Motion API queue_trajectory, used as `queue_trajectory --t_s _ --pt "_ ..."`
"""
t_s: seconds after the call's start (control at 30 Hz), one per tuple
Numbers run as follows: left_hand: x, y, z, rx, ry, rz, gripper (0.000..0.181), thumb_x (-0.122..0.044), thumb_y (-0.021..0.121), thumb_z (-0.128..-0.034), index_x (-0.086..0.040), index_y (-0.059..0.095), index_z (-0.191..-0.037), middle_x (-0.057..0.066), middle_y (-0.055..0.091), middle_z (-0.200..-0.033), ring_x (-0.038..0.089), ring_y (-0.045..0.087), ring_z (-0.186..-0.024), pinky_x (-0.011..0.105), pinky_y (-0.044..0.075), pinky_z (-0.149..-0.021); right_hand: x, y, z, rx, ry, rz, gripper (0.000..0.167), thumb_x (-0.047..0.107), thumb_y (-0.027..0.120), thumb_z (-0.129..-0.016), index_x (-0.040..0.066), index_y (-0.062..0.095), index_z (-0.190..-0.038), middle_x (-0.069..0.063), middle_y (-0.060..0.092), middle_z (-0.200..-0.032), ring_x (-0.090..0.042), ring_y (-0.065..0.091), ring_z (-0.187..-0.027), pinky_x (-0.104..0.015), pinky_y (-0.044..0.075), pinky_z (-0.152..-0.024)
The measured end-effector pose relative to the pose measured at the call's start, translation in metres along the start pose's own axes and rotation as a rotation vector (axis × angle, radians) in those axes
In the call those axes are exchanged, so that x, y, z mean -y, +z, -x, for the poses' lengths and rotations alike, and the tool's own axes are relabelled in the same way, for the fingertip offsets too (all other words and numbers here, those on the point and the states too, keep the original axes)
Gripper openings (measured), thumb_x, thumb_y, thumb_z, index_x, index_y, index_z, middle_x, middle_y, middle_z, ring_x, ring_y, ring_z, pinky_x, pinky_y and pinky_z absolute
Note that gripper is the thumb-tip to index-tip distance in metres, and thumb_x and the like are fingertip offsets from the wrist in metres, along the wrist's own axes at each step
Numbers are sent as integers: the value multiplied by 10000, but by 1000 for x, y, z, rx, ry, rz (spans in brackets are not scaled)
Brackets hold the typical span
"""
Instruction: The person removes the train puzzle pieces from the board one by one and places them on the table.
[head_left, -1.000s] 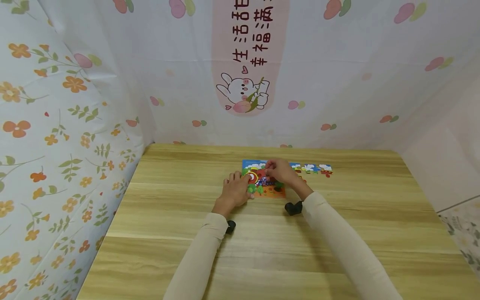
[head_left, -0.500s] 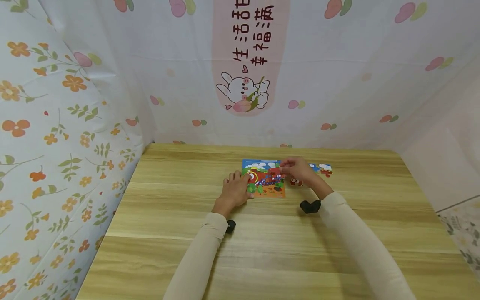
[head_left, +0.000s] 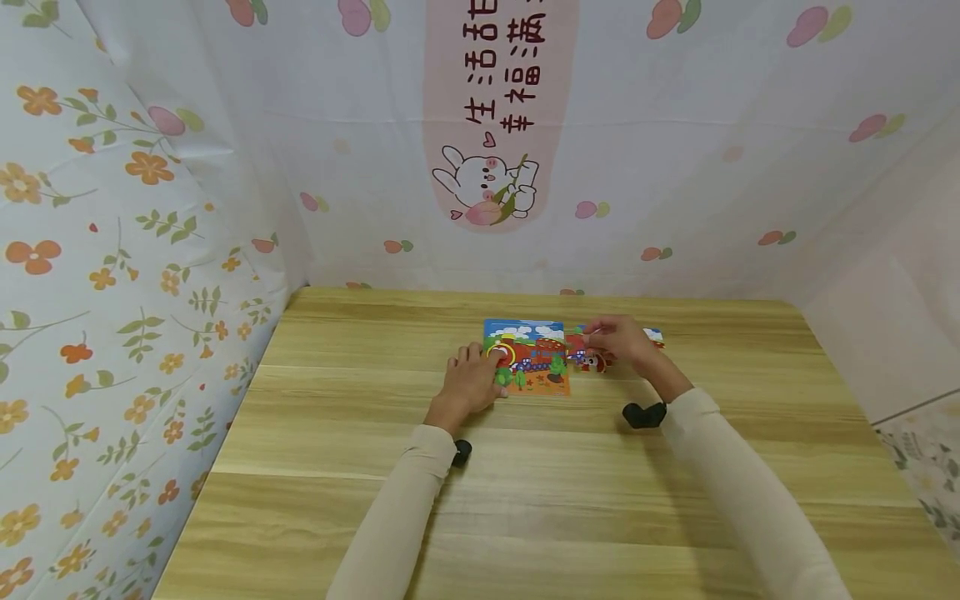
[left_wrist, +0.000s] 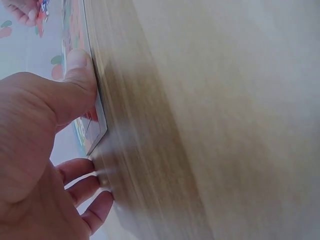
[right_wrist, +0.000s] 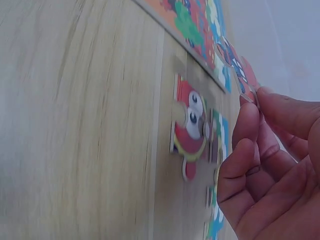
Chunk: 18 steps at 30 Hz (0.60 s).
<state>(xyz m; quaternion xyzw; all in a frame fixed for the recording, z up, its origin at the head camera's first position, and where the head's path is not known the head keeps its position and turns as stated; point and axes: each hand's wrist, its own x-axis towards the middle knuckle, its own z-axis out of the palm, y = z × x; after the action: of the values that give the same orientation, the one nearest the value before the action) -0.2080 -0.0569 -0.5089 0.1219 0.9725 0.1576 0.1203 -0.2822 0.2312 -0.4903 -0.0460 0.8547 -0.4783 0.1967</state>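
A puzzle board (head_left: 536,379) with a red train picture lies on the table, a blue sky along its far edge. My left hand (head_left: 471,379) rests at its left side, one finger on the picture. In the left wrist view the thumb (left_wrist: 80,75) lies along the board's near edge, the other fingertips touching the wood. Just right of the board, my right hand (head_left: 626,343) pinches a red and blue puzzle piece (right_wrist: 237,67) between thumb and fingertips, above the table. Below it lies a loose piece with cartoon eyes (right_wrist: 192,117).
More loose puzzle pieces (head_left: 654,335) lie right of the board, partly hidden by the right hand. The wooden table (head_left: 540,500) meets a white printed cloth (head_left: 360,208) at the back. A black wrist camera (head_left: 643,415) hangs below the right wrist.
The right hand has moved right, from over the board to beside it, and now holds a piece over the loose ones. The left hand and the board have stayed put.
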Motion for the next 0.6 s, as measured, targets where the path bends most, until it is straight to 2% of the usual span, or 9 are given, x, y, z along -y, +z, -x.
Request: queue_trajectory --t_s 0.07,0.3,0.47,0.6 --pt "0 0 0 2 2 -4 636 -420 695 -907 -216 438 -1451 170 403 -1391 344 376 -1287 455 345 -991 -3 -4 2 2 9 -17 284 160 604 -999 -53 614 -1186 -71 730 -932 -192 635 -766 -339 477 -659" --pt "1 0 -1 4 -8 -11 651 -433 707 -896 -191 446 -1442 179 386 -1439 350 364 -1326 462 346 -1035 -16 -18 8 -35 57 32 317 189 622 -991 -42 624 -1208 52 713 -860 -133 599 -748 -295 460 -655" --pt "2 1 -2 11 -15 -10 665 -442 697 -900 -179 440 -1454 178 376 -1456 350 358 -1338 469 335 -1061 -23 -26 13 -43 80 41 313 191 611 -997 -43 621 -1205 51 710 -887 -106 613 -786 -292 478 -685" --pt "2 2 -3 11 -12 -2 656 -438 698 -901 -182 446 -1449 174 383 -1441 346 363 -1325 466 334 -1055 -29 -32 17 -58 94 27 260 173 621 -989 -33 636 -1147 44 680 -876 -117 610 -767 -286 487 -669"
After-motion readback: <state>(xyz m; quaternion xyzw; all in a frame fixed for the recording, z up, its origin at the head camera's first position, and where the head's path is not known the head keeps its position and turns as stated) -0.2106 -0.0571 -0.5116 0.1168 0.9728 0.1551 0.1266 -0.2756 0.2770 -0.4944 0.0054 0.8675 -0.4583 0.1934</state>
